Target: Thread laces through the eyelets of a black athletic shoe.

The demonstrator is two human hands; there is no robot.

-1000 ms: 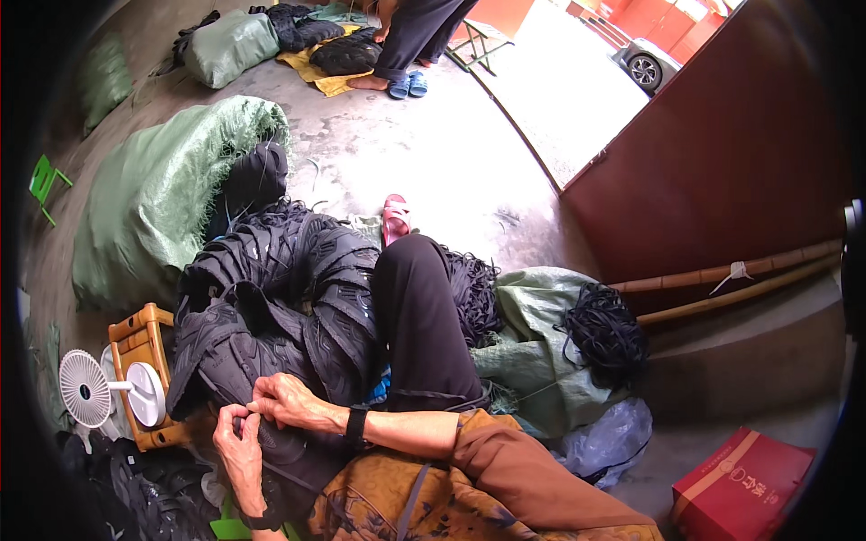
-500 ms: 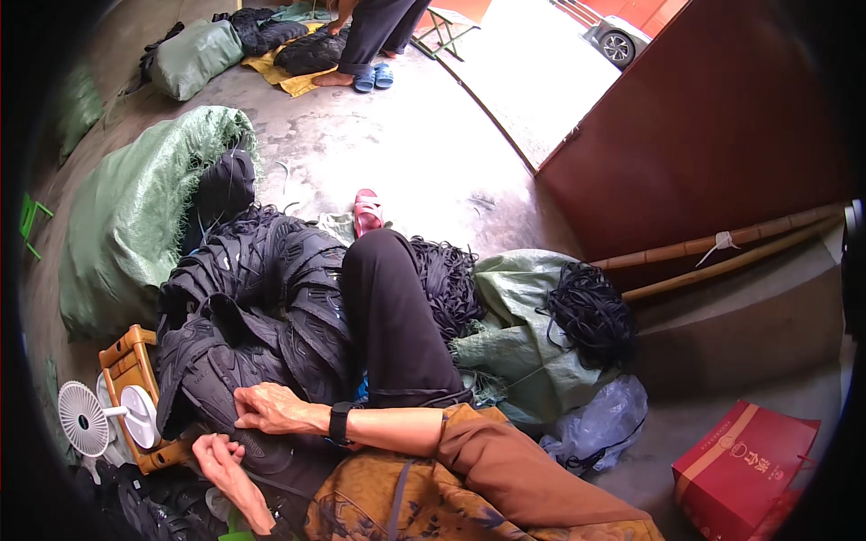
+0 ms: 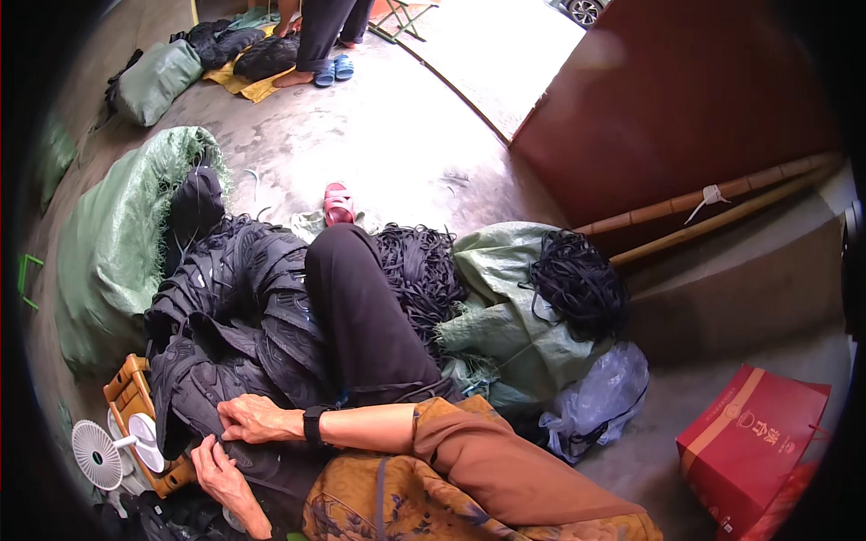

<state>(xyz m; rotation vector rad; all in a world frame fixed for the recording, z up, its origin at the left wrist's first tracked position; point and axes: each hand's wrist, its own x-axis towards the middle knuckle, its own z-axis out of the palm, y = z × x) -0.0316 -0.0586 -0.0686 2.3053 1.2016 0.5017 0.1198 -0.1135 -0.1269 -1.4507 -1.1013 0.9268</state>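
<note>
Across my lap and to the left runs a long row of black shoe uppers, nested in one another. My right hand, with a black band on its wrist, lies over the nearest black shoe upper, its fingers curled and pinching at the surface. Close below it, my left hand bends its fingers together at the upper's lower edge. Its fingertips almost meet the right hand's, and whatever they pinch is too small to make out.
Black laces lie heaped beyond my knee, with another black bundle on a green woven sack. A white fan stands by a bamboo stool. At right is a red box. A person stands far off.
The view has shifted, so the far things sit further left and higher. My left hand has come up closer to the right one, which still rests on the upper.
</note>
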